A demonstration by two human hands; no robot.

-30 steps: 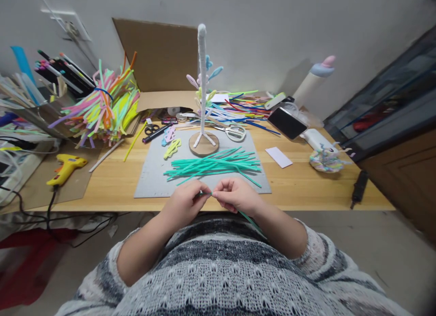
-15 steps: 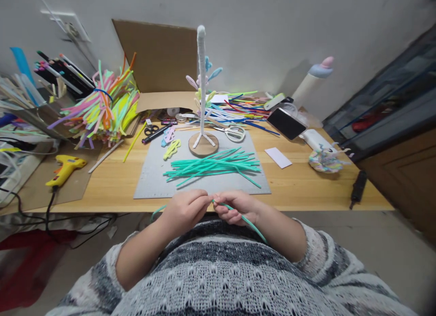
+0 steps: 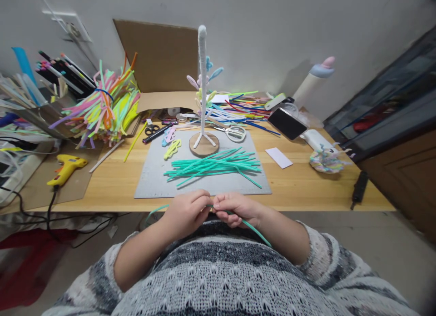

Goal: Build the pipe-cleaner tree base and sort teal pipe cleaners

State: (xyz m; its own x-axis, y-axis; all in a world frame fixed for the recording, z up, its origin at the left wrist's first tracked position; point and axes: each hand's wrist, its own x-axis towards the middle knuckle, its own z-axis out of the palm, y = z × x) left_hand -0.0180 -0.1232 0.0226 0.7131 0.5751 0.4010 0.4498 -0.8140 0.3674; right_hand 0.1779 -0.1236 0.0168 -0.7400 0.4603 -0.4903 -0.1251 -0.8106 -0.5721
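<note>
Close together at the table's front edge, my left hand (image 3: 190, 211) and my right hand (image 3: 239, 208) both pinch a green pipe cleaner (image 3: 257, 233). One end of it sticks out to the left past my left wrist, the other runs down over my right wrist. The fingertips hide its middle. Beyond my hands, a pile of green pipe cleaners (image 3: 214, 166) lies on a grey mat (image 3: 153, 179). Behind the pile stands a white wrapped post (image 3: 203, 79) on a round wooden base (image 3: 194, 147), with pastel loops around its middle.
A yellow glue gun (image 3: 68, 170) and a bundle of coloured pipe cleaners (image 3: 109, 107) are at the left. Scissors (image 3: 236, 134) lie behind the mat. At the right are a white card (image 3: 278, 157), a phone (image 3: 287, 123) and a black tool (image 3: 359, 188).
My hands have shifted very slightly, and the fingers of both hands sit a little differently on the pipe cleaner. Its two free ends reach slightly farther out to the sides.
</note>
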